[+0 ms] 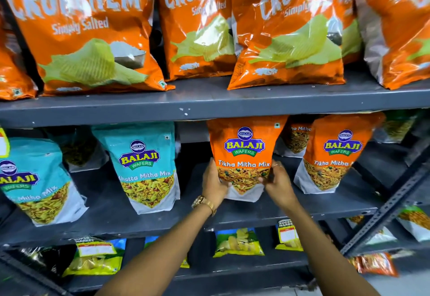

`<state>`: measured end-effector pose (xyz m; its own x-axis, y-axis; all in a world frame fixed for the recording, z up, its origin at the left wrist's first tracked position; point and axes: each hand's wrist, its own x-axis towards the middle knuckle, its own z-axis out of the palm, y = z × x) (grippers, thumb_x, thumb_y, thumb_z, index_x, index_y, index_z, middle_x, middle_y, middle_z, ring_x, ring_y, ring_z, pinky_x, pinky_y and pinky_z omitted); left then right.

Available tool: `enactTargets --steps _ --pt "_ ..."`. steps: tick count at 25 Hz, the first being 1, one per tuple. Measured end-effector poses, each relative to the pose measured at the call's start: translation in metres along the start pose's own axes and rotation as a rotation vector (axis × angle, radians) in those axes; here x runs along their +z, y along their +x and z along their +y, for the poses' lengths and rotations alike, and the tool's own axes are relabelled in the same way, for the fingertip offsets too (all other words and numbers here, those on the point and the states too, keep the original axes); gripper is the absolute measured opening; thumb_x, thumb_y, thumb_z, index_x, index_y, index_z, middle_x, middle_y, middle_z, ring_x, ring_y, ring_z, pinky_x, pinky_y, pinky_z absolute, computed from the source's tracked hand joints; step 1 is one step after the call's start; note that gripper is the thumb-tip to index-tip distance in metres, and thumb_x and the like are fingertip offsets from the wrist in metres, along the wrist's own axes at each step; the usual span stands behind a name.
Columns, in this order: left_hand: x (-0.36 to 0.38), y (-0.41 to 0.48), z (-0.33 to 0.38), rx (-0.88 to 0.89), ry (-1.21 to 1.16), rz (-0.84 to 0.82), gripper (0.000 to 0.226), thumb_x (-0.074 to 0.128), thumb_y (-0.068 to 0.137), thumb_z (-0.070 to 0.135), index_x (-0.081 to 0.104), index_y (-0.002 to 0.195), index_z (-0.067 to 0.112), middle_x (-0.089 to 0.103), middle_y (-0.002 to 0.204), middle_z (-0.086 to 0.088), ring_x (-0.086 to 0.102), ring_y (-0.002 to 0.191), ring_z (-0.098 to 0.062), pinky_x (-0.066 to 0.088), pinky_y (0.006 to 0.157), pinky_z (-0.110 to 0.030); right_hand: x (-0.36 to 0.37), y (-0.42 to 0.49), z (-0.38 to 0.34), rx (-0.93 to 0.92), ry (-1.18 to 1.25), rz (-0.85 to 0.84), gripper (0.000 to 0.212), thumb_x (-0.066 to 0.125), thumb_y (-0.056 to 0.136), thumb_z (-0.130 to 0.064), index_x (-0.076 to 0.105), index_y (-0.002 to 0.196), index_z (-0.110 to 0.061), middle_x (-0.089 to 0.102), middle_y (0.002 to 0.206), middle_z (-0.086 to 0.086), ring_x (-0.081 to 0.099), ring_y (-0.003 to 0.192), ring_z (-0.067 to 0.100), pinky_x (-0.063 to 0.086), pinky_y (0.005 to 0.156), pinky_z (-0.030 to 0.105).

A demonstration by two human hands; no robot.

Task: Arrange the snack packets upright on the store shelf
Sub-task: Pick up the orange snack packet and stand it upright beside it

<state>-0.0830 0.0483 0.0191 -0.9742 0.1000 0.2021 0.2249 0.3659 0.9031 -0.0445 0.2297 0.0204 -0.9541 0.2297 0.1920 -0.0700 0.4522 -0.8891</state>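
My left hand (213, 185) and my right hand (278, 184) are clamped on the lower half of an orange packet (244, 156), one on each side, fingers wrapped onto its edges and thumbs on the front. A ring (277, 165) sits on a right finger and a gold watch (203, 203) on my left wrist. The packet stands upright on the middle shelf (267, 210), its white base close to the front edge and its top reaching up to the underside of the top shelf (209, 102).

Just to its right a second orange packet (335, 153) stands upright, leaning slightly, with another one (295, 137) behind, between the two. To the left, well apart, a teal packet (145, 167) stands near the front edge, and a further teal packet (32, 181) tilts toward the left end of the shelf.

On the top shelf big orange chip bags (88, 32) stand in a row along the front edge. On the bottom shelf (232, 270) are small yellow-and-green packets (238, 242).
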Motion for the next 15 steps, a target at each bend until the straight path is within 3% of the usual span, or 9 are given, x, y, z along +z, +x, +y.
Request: enactTargets --steps 3,6,9,11,15 --pt "0.011 0.006 -0.017 -0.031 0.041 -0.021 0.074 0.076 0.064 -0.007 0.04 0.126 0.011 0.056 0.125 -0.015 0.055 0.118 -0.03 0.048 0.089 -0.032 0.012 0.01 0.022 0.053 -0.073 -0.051 0.058 0.069 0.069 0.001 0.052 0.125 -0.006 0.051 0.116 0.019 0.051 0.115 0.038 0.046 0.097 0.048" --pt "0.014 -0.008 -0.029 -0.016 0.014 -0.147 0.097 0.086 0.058 0.002 0.03 0.137 0.013 0.052 0.133 -0.008 0.051 0.121 -0.018 0.045 0.095 -0.028 0.022 0.003 0.043 0.092 -0.052 -0.085 0.075 0.075 0.06 -0.003 0.045 0.128 -0.012 0.056 0.126 0.018 0.053 0.12 0.028 0.048 0.098 0.048" --pt "0.016 -0.018 -0.04 0.064 0.12 -0.167 0.105 0.078 0.065 -0.005 0.016 0.148 0.014 0.041 0.142 -0.011 0.043 0.126 -0.012 0.039 0.099 -0.021 0.025 0.004 0.046 0.179 -0.023 -0.027 0.071 0.077 0.06 0.007 0.048 0.124 -0.007 0.062 0.123 0.017 0.057 0.114 0.025 0.05 0.094 0.042" --pt "0.018 -0.023 -0.043 0.078 0.209 -0.189 0.101 0.072 0.071 -0.005 0.011 0.148 0.015 0.038 0.142 -0.014 0.044 0.126 -0.018 0.041 0.095 -0.023 0.024 0.01 0.046 0.208 -0.048 -0.012 0.065 0.078 0.06 0.007 0.052 0.12 -0.002 0.064 0.12 0.019 0.058 0.109 0.026 0.049 0.089 0.036" --pt "0.021 -0.019 -0.047 -0.036 0.147 -0.203 0.085 0.073 0.077 0.002 0.024 0.145 0.017 0.054 0.136 -0.013 0.054 0.123 -0.027 0.046 0.094 -0.029 0.025 0.016 0.043 0.225 -0.109 -0.053 0.056 0.077 0.063 0.006 0.056 0.114 0.001 0.065 0.117 0.02 0.06 0.111 0.032 0.044 0.083 0.029"
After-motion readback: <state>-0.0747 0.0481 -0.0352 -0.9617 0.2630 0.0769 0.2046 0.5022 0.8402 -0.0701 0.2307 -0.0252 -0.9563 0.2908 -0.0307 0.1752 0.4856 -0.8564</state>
